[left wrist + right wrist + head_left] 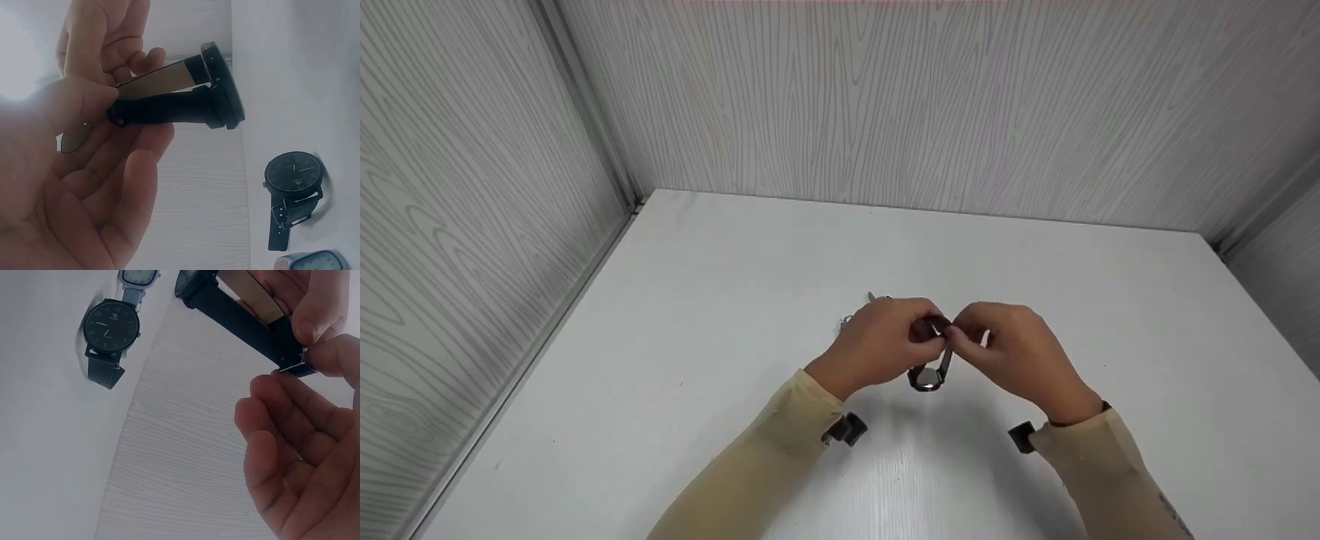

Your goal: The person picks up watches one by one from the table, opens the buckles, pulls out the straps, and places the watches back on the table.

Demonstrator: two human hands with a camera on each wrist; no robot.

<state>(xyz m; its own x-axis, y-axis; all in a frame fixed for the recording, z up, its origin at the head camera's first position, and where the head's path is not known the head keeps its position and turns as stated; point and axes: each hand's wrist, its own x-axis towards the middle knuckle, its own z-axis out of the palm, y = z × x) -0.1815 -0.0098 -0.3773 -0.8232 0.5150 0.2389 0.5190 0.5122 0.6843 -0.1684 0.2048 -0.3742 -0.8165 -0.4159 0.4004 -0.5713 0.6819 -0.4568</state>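
Between my two hands is a wristwatch (928, 379) with a dark strap, its case hanging below the fingers. My left hand (881, 345) pinches the strap between thumb and fingers. From the other side, my right hand (1012, 349) pinches the strap end at the buckle (295, 367). The strap (163, 108) is bent into a loop, dark outside with a tan lining (160, 80). In the right wrist view, fingers of both hands meet around the buckle, and the other fingers of my right hand (298, 455) are loosely curled below it.
A black round-faced watch (293, 171) lies on the white table (720, 285). Beside it is a pale watch with a squarish face (139, 277). Behind my left hand, small metallic pieces (846, 322) partly show. Wood-grain panels (885, 105) stand around the table.
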